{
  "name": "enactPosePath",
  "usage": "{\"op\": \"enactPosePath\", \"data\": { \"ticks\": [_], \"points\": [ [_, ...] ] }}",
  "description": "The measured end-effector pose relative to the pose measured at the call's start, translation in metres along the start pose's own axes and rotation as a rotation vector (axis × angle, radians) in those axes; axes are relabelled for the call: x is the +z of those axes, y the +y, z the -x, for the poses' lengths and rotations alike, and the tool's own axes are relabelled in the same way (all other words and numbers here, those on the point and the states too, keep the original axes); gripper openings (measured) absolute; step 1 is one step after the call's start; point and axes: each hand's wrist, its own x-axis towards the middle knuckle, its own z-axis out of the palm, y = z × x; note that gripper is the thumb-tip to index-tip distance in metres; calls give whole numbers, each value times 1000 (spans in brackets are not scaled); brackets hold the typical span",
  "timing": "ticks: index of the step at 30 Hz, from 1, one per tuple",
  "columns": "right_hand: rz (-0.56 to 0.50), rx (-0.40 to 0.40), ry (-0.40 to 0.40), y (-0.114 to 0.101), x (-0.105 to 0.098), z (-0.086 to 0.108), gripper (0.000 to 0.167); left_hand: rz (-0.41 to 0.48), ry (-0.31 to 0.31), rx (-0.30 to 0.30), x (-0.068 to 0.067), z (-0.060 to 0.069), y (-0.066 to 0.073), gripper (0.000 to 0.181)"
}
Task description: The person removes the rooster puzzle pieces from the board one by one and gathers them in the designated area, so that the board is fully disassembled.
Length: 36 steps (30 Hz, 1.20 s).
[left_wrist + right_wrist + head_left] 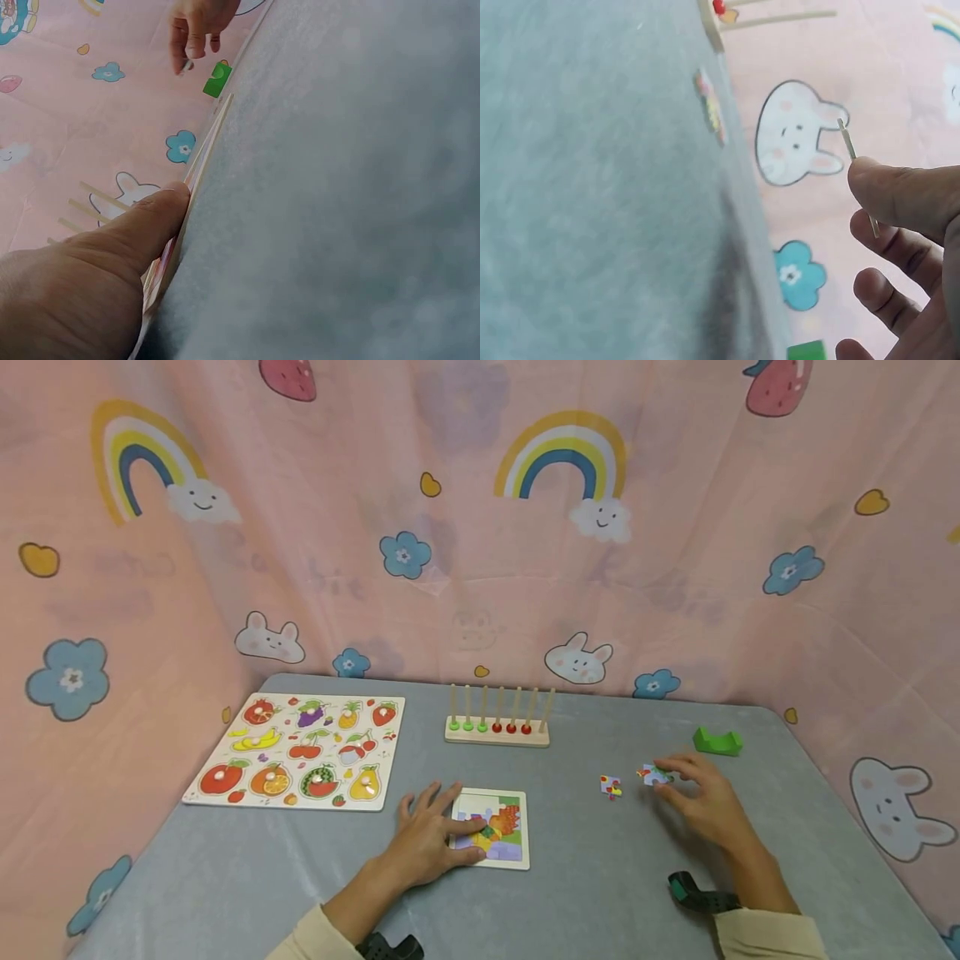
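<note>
Puzzle (480,803), a small square in a pale frame, lies flat near the front middle of the grey counter (577,877), a pale patch showing at its upper left.

Starting from the left, I see a white fruit board (291,765) lying flat, set well back from the counter's front. Next comes the left hand (431,843), a beige sleeve (311,937) and a dark band (390,946) behind it. Its fingers are spread apart; the forefinger and thumb rest on the puzzle's left part and hide some of the picture.

Behind the puzzle stands a wooden rack (498,737) with seven upright pegs; three green beads (468,726) sit at its left, then three red beads (512,728). Further right, a loose piece (611,787) lies on the counter. Just beside it is the held piece (649,774), raised off the surface. The right hand (705,797) has it clamped between thumb and forefinger, seen edge-on from the right wrist, with the remaining fingers bent and apart from it. Beyond that hand, near the back right, a notched green block (717,742) rests on the counter. Pink patterned cloth (480,527) hangs behind everything.
</note>
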Motion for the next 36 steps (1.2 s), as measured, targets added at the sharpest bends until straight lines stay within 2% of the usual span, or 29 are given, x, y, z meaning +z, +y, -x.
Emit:
{"op": "enactPosePath", "data": {
  "ticks": [9,19,27,36],
  "points": [
    [25,108,-74,11,8,8,35,-3,-4,-2,0,0,0,46],
    [58,104,-90,17,15,11,31,-7,1,3,0,0,0,46],
    [85,205,-145,18,16,12,29,-1,7,8,-1,1,-1,46],
    [63,189,-138,11,5,7,38,-1,-3,8,-1,1,0,46]
  ]
}}
